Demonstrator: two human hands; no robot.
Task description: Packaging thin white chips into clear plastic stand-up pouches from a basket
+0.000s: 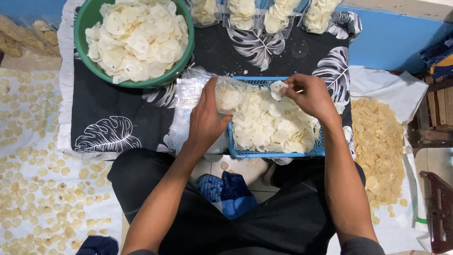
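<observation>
My left hand [206, 118] grips a clear plastic bag [230, 97] partly filled with white crackers, held over the left end of a blue basket [273, 153]. The basket is heaped with thin white raw crackers [273, 125]. My right hand [309, 97] pinches a few white crackers [277, 89] above the basket's far edge, close to the bag's mouth. Under my left hand lies a stack of empty clear bags [186, 106].
A green bowl [92, 63] heaped with white crackers stands at the back left on a black leaf-print cloth [113, 113]. Several filled bags [278, 14] line the far edge. Yellowish crackers lie spread on white sheets at left [33, 156] and right [380, 141]. Wooden furniture [436, 108] stands at far right.
</observation>
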